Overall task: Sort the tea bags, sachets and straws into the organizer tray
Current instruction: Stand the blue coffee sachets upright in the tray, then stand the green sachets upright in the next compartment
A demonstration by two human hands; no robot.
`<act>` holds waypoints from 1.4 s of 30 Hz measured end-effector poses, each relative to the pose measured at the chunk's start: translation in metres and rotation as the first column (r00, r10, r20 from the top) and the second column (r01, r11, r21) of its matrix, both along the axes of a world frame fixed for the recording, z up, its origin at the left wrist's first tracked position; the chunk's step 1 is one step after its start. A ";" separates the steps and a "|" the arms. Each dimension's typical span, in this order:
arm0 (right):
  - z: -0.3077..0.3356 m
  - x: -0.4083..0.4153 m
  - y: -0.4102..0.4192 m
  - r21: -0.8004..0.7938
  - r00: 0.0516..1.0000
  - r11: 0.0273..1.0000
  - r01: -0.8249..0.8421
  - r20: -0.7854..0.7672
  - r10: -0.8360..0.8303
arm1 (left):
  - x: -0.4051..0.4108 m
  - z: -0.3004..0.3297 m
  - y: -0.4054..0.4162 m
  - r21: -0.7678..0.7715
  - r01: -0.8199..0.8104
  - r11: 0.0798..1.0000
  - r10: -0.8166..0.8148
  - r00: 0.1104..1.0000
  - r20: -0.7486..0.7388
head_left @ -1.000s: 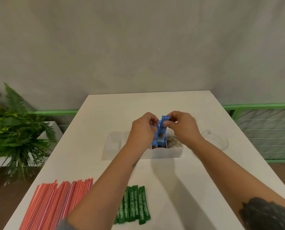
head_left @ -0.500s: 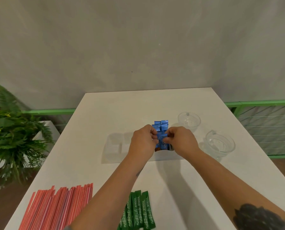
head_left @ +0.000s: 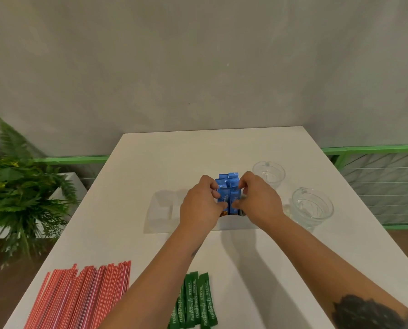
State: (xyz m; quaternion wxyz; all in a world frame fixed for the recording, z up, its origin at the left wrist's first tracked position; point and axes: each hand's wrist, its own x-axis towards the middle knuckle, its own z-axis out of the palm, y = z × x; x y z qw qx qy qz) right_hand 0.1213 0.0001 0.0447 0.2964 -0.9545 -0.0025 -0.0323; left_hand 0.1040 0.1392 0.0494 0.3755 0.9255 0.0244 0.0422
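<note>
A white organizer tray (head_left: 160,217) lies in the middle of the white table (head_left: 222,148). Several blue sachets (head_left: 229,188) stand upright in one of its compartments. My left hand (head_left: 201,205) pinches the bundle from the left and my right hand (head_left: 257,200) pinches it from the right. The tray's left compartments show nothing inside; its right part is hidden behind my hands. A fan of red striped straws (head_left: 79,295) lies at the near left. Several green stevia sachets (head_left: 195,302) lie at the near edge, partly under my left forearm.
Two clear glass cups stand right of the tray, one farther back (head_left: 269,173) and one nearer (head_left: 313,208). A leafy plant in a white planter (head_left: 15,193) sits off the table's left side. A green railing (head_left: 373,148) runs behind the table.
The blue sachets have gone down deeper into the compartment with both hands still on them. The camera view has tilted, bringing both glass cups into sight.
</note>
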 end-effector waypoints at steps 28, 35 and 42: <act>-0.022 -0.105 0.009 0.123 0.971 0.968 -0.220 -0.067 0.229 | -0.130 -0.035 0.056 0.002 -0.205 0.979 0.203 0.970 -0.130; -0.037 -0.119 0.028 0.099 0.955 0.969 -0.225 -0.173 0.239 | -0.132 -0.046 0.057 0.113 -0.079 0.990 0.110 0.947 -0.301; -0.045 -0.131 0.052 0.059 0.935 0.985 -0.161 -0.310 0.171 | -0.120 -0.052 0.062 0.268 0.082 0.960 0.014 0.940 -0.340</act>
